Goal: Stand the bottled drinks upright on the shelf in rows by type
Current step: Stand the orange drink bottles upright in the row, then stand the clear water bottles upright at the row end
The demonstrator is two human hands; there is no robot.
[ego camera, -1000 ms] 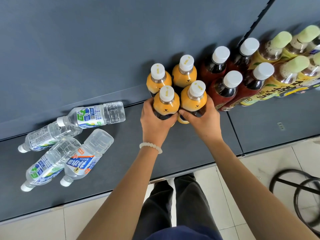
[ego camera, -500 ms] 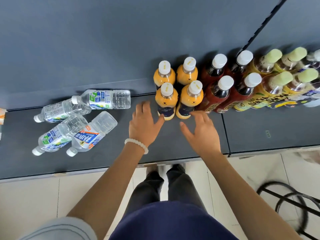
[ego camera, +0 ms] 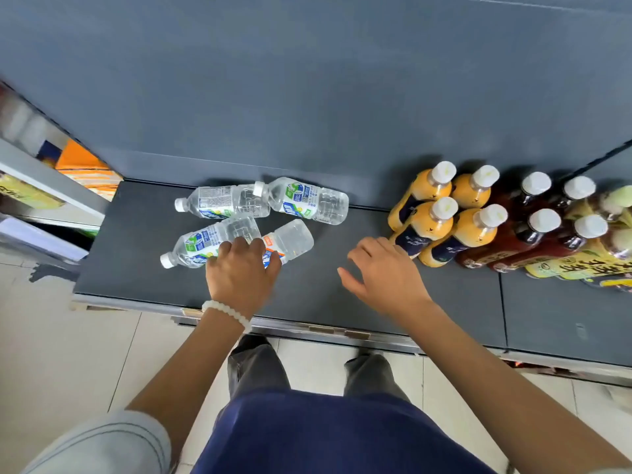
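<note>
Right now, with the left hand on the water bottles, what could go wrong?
The left hand covers two touching water bottles; lifting one may roll the other toward the shelf edge. The right hand sits close to the orange bottles; a careless sweep could topple that finished row.

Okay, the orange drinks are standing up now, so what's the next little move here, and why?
Probably close the left hand around the orange-labelled water bottle it is reaching over and stand it upright: all four water bottles lie flat on the shelf, and the right hand is empty.

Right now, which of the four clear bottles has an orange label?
The nearest-right clear bottle, under the left hand; the other three wear green-and-blue labels.
</note>
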